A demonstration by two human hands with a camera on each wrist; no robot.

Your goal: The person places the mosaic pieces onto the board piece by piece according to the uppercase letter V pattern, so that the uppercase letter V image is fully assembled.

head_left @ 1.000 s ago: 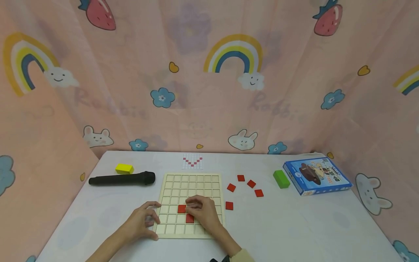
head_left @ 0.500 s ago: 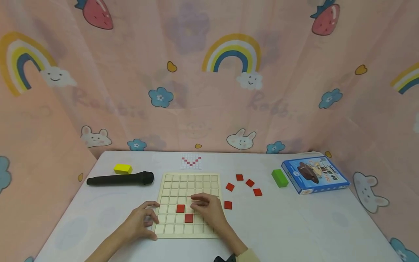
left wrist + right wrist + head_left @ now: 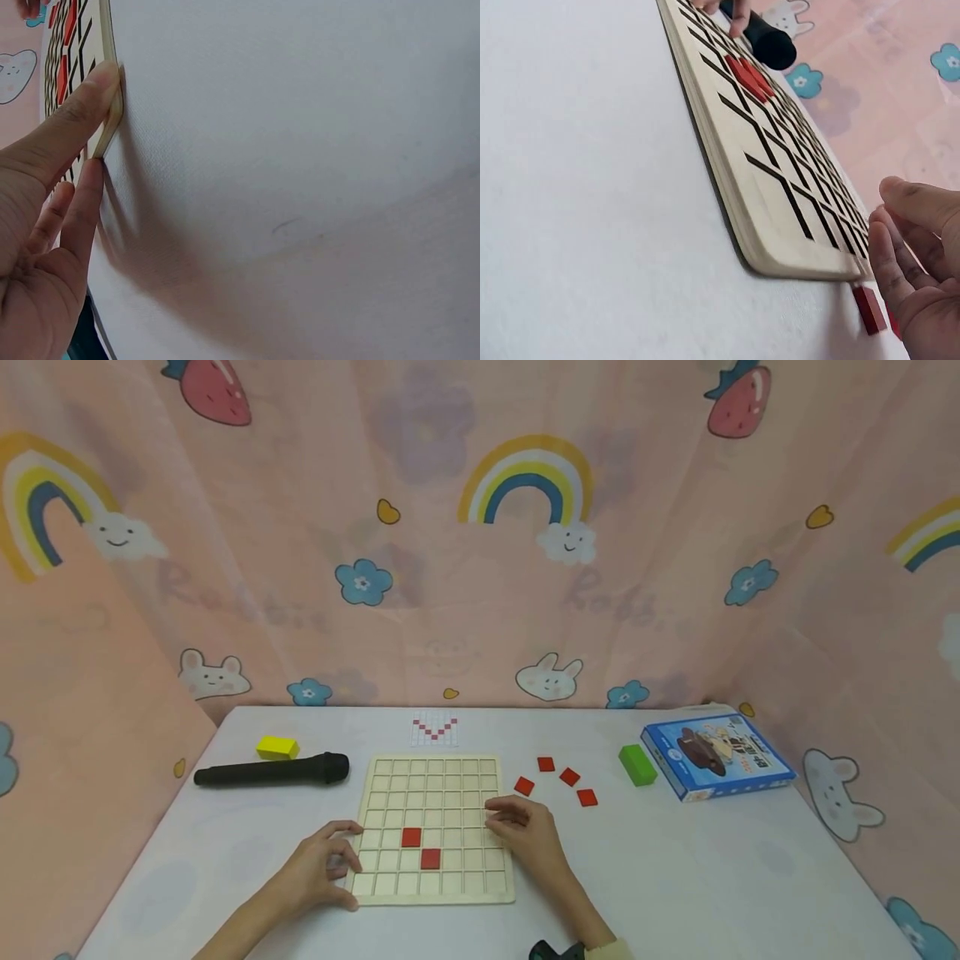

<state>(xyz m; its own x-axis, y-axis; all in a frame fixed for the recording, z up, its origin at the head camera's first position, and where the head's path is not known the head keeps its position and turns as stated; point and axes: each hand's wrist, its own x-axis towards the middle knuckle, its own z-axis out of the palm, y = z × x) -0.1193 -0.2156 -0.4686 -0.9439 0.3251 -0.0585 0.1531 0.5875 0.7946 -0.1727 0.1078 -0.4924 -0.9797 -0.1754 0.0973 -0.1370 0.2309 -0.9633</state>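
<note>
A pale grid board (image 3: 386, 793) lies on the white table with two red square tiles set in its cells, the upper-left tile (image 3: 411, 837) and the lower-right tile (image 3: 431, 858). At its near-left corner, my left hand (image 3: 318, 868) holds the board, thumb and fingertips against the edges, as the left wrist view also shows. My right hand (image 3: 536, 843) hovers by the board's right edge, fingers loosely bent and nothing visible between them. Several loose red tiles (image 3: 569, 776) lie right of the board. In the right wrist view, a red tile (image 3: 870, 310) sits close to that hand.
A black microphone (image 3: 273, 771) and a yellow block (image 3: 277, 747) lie left. Behind the board is a small card (image 3: 434, 729) with a red V pattern. Rightward stand a green block (image 3: 637, 765) and a blue box (image 3: 720, 757). A printed curtain (image 3: 450, 568) hangs behind.
My right hand has moved right, from beside the red tiles on the board to its right edge, now covering the nearest loose tile. My left hand stays at the board's corner.
</note>
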